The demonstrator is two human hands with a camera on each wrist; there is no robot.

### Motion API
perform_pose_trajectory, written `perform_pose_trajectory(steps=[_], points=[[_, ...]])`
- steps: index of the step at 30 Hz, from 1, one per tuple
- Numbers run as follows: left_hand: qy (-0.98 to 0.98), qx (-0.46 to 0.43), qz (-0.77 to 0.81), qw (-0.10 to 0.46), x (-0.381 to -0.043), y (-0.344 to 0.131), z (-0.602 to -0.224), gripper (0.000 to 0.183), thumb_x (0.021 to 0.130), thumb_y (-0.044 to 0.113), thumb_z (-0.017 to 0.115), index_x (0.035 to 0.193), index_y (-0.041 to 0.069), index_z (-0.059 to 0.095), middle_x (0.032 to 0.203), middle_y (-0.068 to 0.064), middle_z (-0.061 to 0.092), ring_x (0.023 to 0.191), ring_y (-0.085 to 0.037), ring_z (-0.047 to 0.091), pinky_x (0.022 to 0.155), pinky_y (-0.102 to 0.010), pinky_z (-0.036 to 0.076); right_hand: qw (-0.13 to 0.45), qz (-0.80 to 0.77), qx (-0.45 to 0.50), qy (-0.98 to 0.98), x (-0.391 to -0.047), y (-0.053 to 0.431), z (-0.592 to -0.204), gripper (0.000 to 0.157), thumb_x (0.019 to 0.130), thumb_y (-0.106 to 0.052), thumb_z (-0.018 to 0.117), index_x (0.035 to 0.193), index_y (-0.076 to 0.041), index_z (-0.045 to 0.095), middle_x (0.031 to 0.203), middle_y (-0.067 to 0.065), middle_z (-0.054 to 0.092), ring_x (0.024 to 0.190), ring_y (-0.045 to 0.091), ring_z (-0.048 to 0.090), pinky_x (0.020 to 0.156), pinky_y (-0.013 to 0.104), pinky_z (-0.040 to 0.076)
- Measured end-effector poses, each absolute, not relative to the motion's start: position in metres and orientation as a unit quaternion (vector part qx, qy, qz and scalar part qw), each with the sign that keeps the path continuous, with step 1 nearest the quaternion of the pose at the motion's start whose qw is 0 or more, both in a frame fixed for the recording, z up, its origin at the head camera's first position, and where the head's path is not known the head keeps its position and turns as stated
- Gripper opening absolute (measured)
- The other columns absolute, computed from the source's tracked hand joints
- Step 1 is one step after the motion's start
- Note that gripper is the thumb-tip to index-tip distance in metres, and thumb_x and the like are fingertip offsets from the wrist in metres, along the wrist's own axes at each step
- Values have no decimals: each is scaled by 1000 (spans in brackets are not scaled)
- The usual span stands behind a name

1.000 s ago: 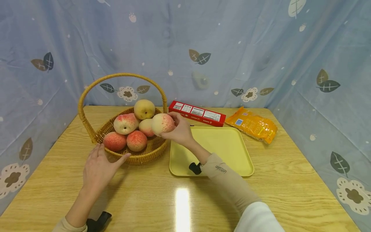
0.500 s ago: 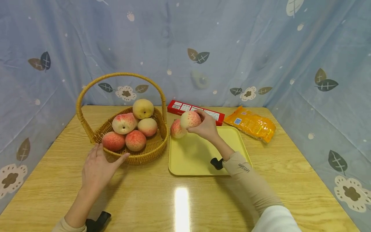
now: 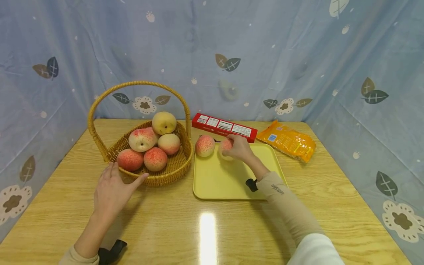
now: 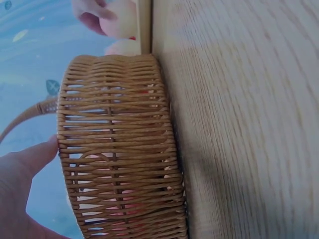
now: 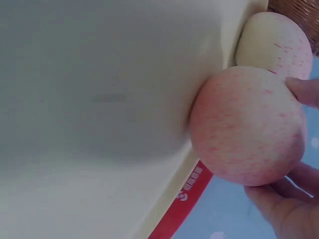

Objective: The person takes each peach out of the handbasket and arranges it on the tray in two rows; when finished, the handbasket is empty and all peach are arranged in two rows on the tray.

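Observation:
My right hand [image 3: 241, 149] holds a pink-and-cream peach [image 3: 226, 146] between thumb and fingers at the back of the yellow tray [image 3: 218, 182]. In the right wrist view this peach [image 5: 244, 129] appears to touch the tray surface. Another peach [image 3: 205, 146] sits to its left, in the tray's back left corner. My left hand [image 3: 110, 193] rests on the front left rim of the wicker basket [image 3: 167, 179], thumb spread along it. Several peaches lie in the basket, one yellowish peach [image 3: 164, 123] on top at the back. The left wrist view shows the basket's woven side [image 4: 117, 144] close up.
A long red box [image 3: 225, 127] lies behind the tray. To the right of it is an orange plastic packet [image 3: 288, 141]. The basket's tall arched handle [image 3: 139, 83] rises over the fruit. A blue patterned curtain [image 3: 212, 55] encloses the wooden table [image 3: 165, 228].
My right hand has carried its peach from beside the basket rightward over the tray, then lowered it onto the back part. The left hand has stayed on the basket rim.

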State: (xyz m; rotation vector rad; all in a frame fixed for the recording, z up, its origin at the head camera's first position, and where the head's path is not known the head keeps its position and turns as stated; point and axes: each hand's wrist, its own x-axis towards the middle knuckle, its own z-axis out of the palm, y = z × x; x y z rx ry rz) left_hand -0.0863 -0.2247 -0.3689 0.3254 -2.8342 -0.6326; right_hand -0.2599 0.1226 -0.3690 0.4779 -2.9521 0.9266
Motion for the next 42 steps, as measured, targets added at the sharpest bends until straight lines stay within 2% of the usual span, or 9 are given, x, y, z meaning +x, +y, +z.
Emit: perform_pose_trajectory(steps=[6, 12, 16, 23, 32, 38, 42], points=[[-964, 109, -214, 112, -87, -225, -371, 112, 82, 69, 60, 140, -22, 29, 143, -43, 28, 133, -55, 28, 102, -66, 31, -3, 304, 151, -941, -261, 124, -373, 63, 83, -28, 77, 130, 7, 53, 124, 23, 59, 113, 37, 55, 96, 48, 46], [-964, 111, -215, 109, -87, -225, -370, 112, 82, 70, 59, 140, -21, 29, 144, -43, 27, 133, -55, 27, 102, -66, 31, -45, 324, 169, -930, -262, 135, -373, 76, 78, -19, 78, 140, 8, 44, 130, 26, 56, 118, 39, 54, 99, 51, 45], [-964, 112, -215, 108, -86, -225, -369, 112, 82, 69, 59, 140, -22, 29, 144, -43, 27, 133, -55, 27, 102, -66, 31, -62, 336, 163, -925, -263, 141, -375, 79, 75, -14, 77, 141, 10, 42, 127, 28, 58, 114, 39, 57, 96, 49, 47], [-965, 112, -213, 105, -86, -226, -369, 113, 82, 70, 59, 140, -22, 28, 144, -43, 27, 133, -55, 27, 104, -65, 29, -38, 355, 150, -922, -264, 137, -379, 72, 75, -16, 80, 135, 10, 50, 119, 25, 64, 104, 35, 62, 92, 45, 51], [-965, 111, -213, 103, -87, -225, -371, 113, 82, 71, 59, 141, -21, 28, 144, -43, 26, 133, -56, 27, 103, -66, 30, -22, 355, 123, -926, -265, 129, -383, 66, 76, -17, 80, 134, 4, 54, 120, 21, 64, 104, 33, 61, 91, 44, 51], [-965, 111, -211, 108, -87, -225, -371, 113, 82, 70, 59, 141, -22, 28, 144, -43, 26, 133, -56, 27, 102, -66, 30, -22, 351, 126, -928, -267, 128, -383, 66, 78, -16, 79, 135, 4, 53, 122, 22, 63, 107, 34, 60, 93, 45, 50], [-965, 110, -211, 109, -87, -226, -371, 113, 82, 70, 59, 140, -22, 28, 144, -43, 27, 133, -55, 27, 103, -66, 30, -24, 333, 126, -934, -265, 124, -379, 73, 79, -18, 79, 139, 8, 47, 128, 25, 59, 114, 38, 57, 98, 48, 47]])
